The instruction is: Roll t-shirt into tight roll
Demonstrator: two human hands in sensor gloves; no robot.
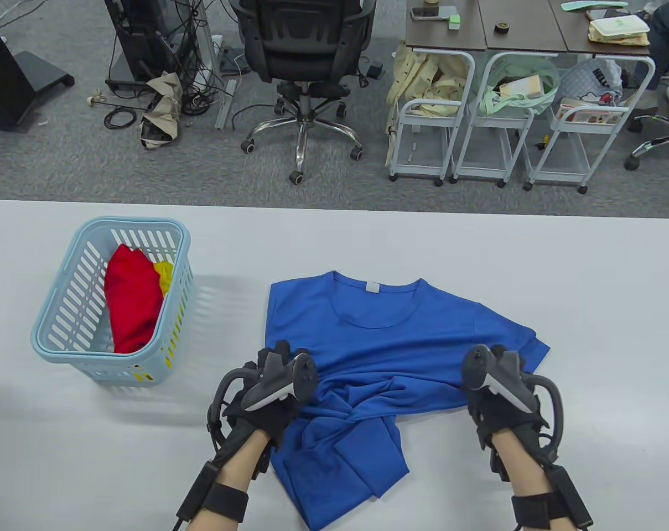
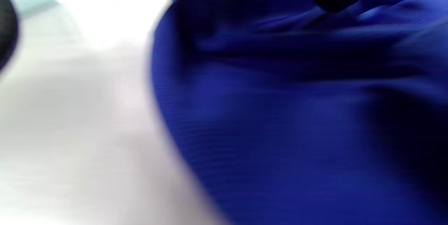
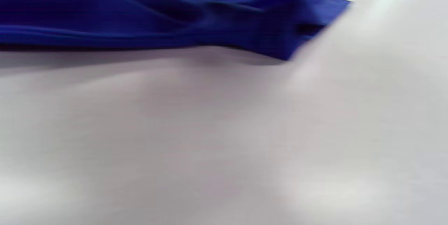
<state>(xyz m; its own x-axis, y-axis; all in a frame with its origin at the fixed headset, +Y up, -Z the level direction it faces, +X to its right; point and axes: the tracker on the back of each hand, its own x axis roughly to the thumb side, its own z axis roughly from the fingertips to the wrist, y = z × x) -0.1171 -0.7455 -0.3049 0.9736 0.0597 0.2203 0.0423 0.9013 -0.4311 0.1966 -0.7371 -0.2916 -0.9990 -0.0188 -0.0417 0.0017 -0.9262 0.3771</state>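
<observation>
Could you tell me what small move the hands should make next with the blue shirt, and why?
Probably lift and flatten the bunched lower half first. The shirt lies collar-away, but its hem end is crumpled and twisted between the left hand and the right hand, both on the fabric. Rolling over those folds would likely give a loose, lumpy roll.
</observation>
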